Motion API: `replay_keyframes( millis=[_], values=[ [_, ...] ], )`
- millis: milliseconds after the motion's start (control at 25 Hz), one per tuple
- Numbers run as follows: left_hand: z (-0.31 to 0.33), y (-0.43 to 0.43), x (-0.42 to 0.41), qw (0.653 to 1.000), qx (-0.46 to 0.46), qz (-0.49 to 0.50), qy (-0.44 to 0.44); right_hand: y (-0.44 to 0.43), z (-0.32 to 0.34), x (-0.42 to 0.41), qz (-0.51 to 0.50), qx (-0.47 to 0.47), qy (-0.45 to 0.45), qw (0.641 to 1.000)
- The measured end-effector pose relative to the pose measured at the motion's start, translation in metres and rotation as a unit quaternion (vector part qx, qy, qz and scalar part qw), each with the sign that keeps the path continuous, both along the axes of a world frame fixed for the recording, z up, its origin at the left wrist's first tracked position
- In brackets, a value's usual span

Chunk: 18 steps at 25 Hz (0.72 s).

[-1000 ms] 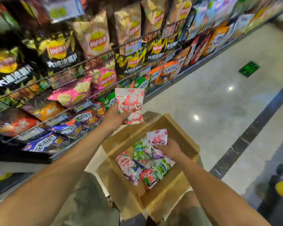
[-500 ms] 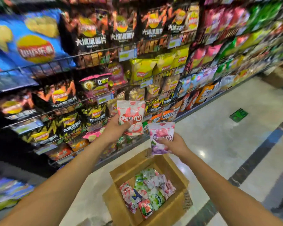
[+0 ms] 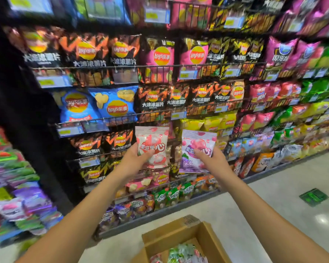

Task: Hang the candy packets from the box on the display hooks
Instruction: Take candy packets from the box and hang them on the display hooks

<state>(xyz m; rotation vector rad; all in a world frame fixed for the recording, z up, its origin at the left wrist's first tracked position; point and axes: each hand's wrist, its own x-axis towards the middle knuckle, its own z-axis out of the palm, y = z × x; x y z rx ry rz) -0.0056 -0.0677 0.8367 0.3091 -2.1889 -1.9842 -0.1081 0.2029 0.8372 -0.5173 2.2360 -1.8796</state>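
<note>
My left hand (image 3: 134, 161) grips a white and red candy packet (image 3: 153, 144), held upright in front of the snack shelves. My right hand (image 3: 215, 161) grips a white, pink and purple candy packet (image 3: 196, 147) just to its right, also upright. The two packets hang side by side, a small gap apart. Below, at the bottom edge, the open cardboard box (image 3: 171, 237) stands on the floor with several more candy packets (image 3: 180, 255) inside. No display hooks are plainly visible; wire shelf fronts fill the view.
Wire-fronted shelves (image 3: 160, 111) packed with crisp bags fill the wall ahead. More bright packets (image 3: 13, 196) crowd the left side. A pale polished floor (image 3: 273, 205) runs to the right, with a green floor sticker (image 3: 313, 196) on it.
My right hand lifted the pink and purple packet out of the box to chest height beside the left packet. My view tilted up from the box toward the shelves.
</note>
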Motion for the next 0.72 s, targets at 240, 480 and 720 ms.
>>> replay_keyframes(
  millis=[240, 480, 720],
  values=[
    [0.036, -0.046, 0.075, 0.997, -0.009, 0.070, 0.041, -0.068, 0.049, 0.035, 0.061, -0.018, 0.059, 0.996],
    [0.049, -0.113, 0.151, 0.986, 0.002, 0.152, 0.072, -0.164, 0.067, 0.077, 0.131, -0.031, 0.068, 0.988],
    [0.044, -0.222, 0.248, 0.971, 0.009, 0.223, 0.086, -0.298, 0.069, 0.147, 0.199, -0.029, 0.078, 0.977]
  ],
)
